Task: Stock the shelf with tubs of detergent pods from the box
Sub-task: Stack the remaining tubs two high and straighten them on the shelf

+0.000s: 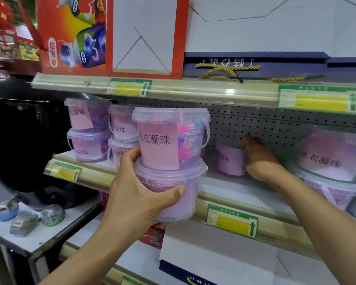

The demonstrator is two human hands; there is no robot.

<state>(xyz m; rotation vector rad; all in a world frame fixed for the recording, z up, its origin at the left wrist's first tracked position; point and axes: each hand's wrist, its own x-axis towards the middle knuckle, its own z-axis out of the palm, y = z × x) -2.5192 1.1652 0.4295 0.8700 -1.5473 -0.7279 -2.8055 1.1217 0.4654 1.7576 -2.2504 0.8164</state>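
Deep inside, right hand (257,159) curls round a shadowed tub (230,161); left hand (140,194) grips two stacked tubs (169,161).

2 stacked tubs (169,161), upright, before shelf (230,189)

Both forearms and hands (138,194) are bare, no sleeves.

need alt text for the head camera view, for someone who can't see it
A person's left hand holds two stacked tubs of detergent pods in front of a store shelf, while the right hand reaches to a single tub at the back of that shelf. More stacked tubs stand on the shelf to the left and at the right edge.
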